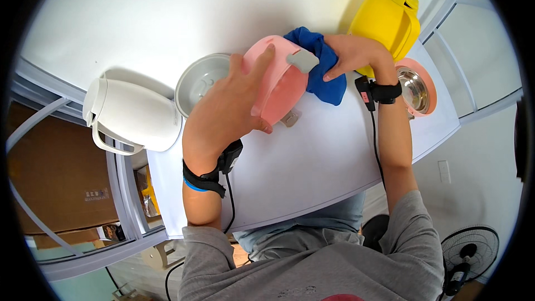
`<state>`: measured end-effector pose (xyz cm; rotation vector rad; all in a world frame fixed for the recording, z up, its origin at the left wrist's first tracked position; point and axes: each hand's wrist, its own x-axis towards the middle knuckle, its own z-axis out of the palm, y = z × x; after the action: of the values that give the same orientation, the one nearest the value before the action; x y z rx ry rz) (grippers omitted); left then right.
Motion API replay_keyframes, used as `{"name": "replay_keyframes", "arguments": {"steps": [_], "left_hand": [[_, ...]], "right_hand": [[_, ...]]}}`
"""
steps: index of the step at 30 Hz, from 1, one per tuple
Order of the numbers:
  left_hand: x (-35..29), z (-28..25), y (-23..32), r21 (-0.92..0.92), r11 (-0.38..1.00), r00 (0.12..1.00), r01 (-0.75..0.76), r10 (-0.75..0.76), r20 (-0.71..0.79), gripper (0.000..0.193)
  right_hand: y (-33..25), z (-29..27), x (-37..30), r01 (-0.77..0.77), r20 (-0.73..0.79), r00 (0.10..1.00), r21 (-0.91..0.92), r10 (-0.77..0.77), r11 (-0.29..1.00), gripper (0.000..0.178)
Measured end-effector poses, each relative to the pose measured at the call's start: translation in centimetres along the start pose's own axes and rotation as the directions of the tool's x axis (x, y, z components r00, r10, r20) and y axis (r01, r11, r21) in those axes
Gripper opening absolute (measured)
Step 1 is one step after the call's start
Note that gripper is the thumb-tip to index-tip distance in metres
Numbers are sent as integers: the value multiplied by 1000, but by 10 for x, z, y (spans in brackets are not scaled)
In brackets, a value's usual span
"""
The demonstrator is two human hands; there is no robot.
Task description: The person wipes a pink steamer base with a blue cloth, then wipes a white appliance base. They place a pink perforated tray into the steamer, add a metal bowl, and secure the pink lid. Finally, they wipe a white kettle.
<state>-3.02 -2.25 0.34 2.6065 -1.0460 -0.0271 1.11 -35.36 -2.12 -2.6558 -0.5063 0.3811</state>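
My left hand (220, 106) grips a pink plastic container (290, 90) with a grey clip at its rim, holding it tilted above the table. Its thumb and fingers spread around the container's side. A crumpled blue cloth (333, 89) is in my right hand (356, 53), against the container's far right side. Some of the right fingers are hidden behind the cloth. Partly behind my left hand sits a round grey bowl (189, 86). Just beyond my right wrist stands a yellow jug (373, 19) with a handle.
A white jug (139, 114) stands at the table's left edge. To the right is a pink bowl with a steel inside (428, 86). The white table (312, 161) meets a wall at the back. Black cables run from my wrist straps. A fan (471, 251) stands lower right.
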Motion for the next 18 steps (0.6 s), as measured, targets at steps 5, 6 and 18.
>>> {"name": "replay_keyframes", "arguments": {"steps": [5,6,18], "left_hand": [[-2,-2,-1,-32,999,999,22,-21,33,130],[-2,0,-3,-41,999,999,23,-21,41,130],[10,4,-9,-137,980,989,-148,143,-45,85]], "right_hand": [[7,8,0,151,-177,974,31,-144,988,85],[6,6,-3,136,-204,971,27,-128,990,84],[-18,-23,-22,483,-317,835,31,-450,875,72]]}}
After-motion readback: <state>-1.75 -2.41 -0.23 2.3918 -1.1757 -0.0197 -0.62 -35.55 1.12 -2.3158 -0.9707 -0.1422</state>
